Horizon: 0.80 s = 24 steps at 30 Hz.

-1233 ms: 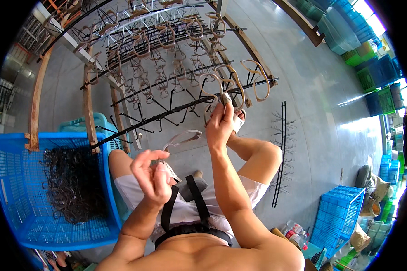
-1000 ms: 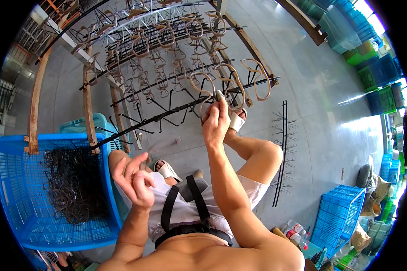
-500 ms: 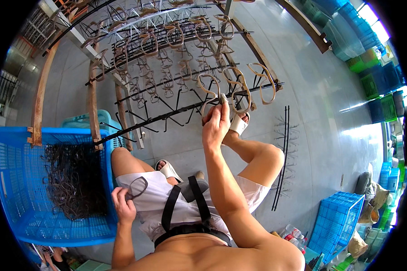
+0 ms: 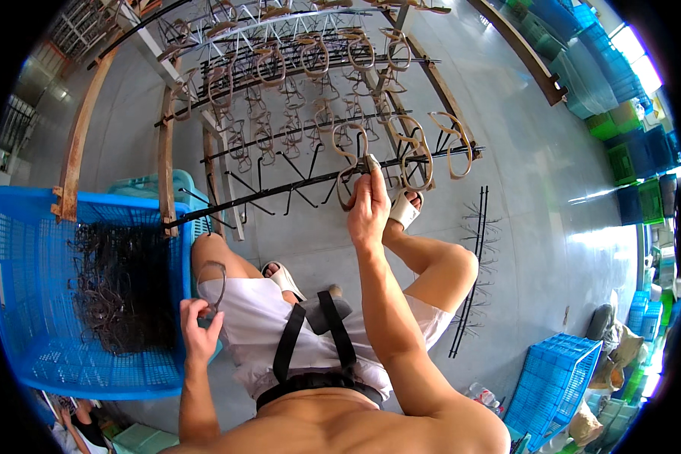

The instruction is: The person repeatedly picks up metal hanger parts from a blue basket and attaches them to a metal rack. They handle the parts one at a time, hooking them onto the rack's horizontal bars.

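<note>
My right hand (image 4: 368,216) reaches up to a black hooked bar (image 4: 284,190) and pinches a brown eyeglass frame (image 4: 334,141) that stands upright against it. To its right, a few more brown eyeglass frames (image 4: 427,163) hang on the same bar. The bar's left part carries bare prongs. Low at the left, over my thigh, my left hand (image 4: 199,329) holds a dark eyeglass frame (image 4: 223,284) between thumb and fingers. Just left of that hand stands a blue plastic basket (image 4: 23,303) with a tangled heap of dark eyeglass frames (image 4: 121,295) inside.
Behind the bar, a rack with rusty uprights (image 4: 166,151) bears more rows of eyeglass frames (image 4: 314,57). Loose pronged black bars (image 4: 473,265) lie on the floor at right. Beyond them is a blue crate (image 4: 548,378). Stacked crates (image 4: 643,193) line the right side.
My left hand has turned and the eyeglass frame in it now points upward, nearer upright. My right hand keeps its pinch at the bar. The whole view has shifted slightly.
</note>
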Each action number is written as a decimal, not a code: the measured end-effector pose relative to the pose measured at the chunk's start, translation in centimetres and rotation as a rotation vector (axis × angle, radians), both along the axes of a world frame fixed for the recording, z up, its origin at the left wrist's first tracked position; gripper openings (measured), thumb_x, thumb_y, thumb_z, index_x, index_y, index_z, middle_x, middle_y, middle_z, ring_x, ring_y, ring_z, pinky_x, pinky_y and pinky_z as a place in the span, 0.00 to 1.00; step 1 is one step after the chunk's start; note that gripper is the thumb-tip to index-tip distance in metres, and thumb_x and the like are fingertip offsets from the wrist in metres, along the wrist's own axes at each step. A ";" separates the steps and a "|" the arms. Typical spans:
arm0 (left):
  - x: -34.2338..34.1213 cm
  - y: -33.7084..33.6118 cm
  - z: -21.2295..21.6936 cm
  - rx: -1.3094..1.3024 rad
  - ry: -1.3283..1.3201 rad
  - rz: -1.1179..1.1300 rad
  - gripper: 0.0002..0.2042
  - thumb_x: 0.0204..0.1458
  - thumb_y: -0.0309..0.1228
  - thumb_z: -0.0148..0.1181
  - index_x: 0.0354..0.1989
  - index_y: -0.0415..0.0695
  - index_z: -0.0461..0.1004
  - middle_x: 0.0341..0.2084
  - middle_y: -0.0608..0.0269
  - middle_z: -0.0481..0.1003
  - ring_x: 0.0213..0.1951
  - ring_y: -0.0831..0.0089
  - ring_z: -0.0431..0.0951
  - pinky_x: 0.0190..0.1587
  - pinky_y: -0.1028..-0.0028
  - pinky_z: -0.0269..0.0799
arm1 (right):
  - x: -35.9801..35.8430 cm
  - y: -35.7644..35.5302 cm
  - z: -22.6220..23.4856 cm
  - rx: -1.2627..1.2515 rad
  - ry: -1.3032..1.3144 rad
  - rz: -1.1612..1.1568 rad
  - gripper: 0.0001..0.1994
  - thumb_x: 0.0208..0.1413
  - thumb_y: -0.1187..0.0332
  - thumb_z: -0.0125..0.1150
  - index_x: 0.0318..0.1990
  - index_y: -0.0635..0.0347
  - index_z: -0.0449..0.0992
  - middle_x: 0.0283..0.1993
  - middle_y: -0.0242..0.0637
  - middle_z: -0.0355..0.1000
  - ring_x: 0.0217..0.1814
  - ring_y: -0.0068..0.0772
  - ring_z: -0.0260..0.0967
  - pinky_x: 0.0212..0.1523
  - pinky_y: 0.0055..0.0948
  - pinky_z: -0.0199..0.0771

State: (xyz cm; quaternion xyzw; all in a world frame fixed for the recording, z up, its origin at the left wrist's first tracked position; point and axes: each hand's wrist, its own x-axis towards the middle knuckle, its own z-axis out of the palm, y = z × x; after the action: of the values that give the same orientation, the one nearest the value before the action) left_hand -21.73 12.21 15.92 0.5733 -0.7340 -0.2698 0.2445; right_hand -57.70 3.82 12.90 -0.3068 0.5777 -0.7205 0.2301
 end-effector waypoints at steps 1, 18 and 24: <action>-0.4 -0.5 0.2 0.046 0.098 -0.008 0.14 0.41 0.22 0.65 0.35 0.40 0.68 0.30 0.56 0.70 0.31 0.71 0.72 0.34 0.74 0.68 | 0.1 0.0 0.2 0.015 0.018 0.015 0.12 0.61 0.73 0.47 0.50 0.66 0.68 0.21 0.25 0.59 0.19 0.14 0.51 0.19 0.17 0.55; -17.2 -3.2 3.6 0.520 1.368 0.026 0.05 0.55 0.28 0.54 0.36 0.41 0.68 0.33 0.58 0.74 0.31 0.76 0.70 0.39 0.76 0.66 | -1.7 1.7 1.5 0.246 0.629 -0.146 0.18 0.58 0.72 0.48 0.54 0.71 0.61 0.37 0.47 0.62 0.39 0.38 0.60 0.40 0.33 0.63; -19.7 -2.4 3.2 0.298 1.412 0.092 0.04 0.56 0.28 0.54 0.36 0.43 0.68 0.38 0.64 0.72 0.39 0.80 0.69 0.45 0.79 0.62 | 7.6 8.6 5.2 -0.010 0.381 0.407 0.18 0.54 0.75 0.50 0.53 0.69 0.65 0.31 0.46 0.69 0.29 0.41 0.67 0.37 0.32 0.70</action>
State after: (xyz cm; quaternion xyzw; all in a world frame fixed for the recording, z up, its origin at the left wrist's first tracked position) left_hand -41.45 9.80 19.14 0.3198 -0.3313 -0.6626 0.5907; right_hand -50.09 12.44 18.13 -0.5476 0.5333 -0.5918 0.2560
